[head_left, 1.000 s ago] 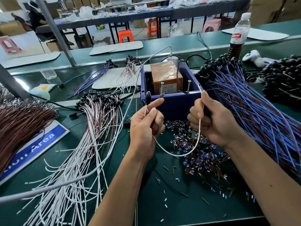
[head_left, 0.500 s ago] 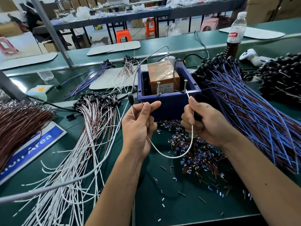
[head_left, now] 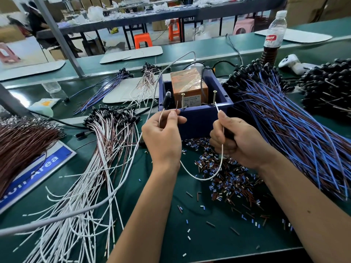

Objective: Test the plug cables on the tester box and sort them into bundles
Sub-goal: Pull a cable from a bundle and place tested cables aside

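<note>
A blue tester box (head_left: 201, 118) with an orange unit inside and two upright screws on its front rim stands at the centre of the green bench. My left hand (head_left: 163, 139) pinches the plug end of a white plug cable (head_left: 205, 177), its black plug (head_left: 167, 100) sticking up beside the box's left front corner. My right hand (head_left: 239, 141) grips the cable's other end, whose tip points up at the right screw (head_left: 215, 95). The cable sags in a loop between my hands.
A fan of white and brown cables (head_left: 91, 168) lies at the left, a blue and brown bundle (head_left: 296, 133) at the right, and black plugs (head_left: 330, 88) far right. Cut insulation bits (head_left: 224, 177) litter the bench. A bottle (head_left: 273, 35) stands behind.
Both hands have risen toward the box's front rim. The plug now stands at the left corner, and the cable tip in my right hand is up at the right screw.
</note>
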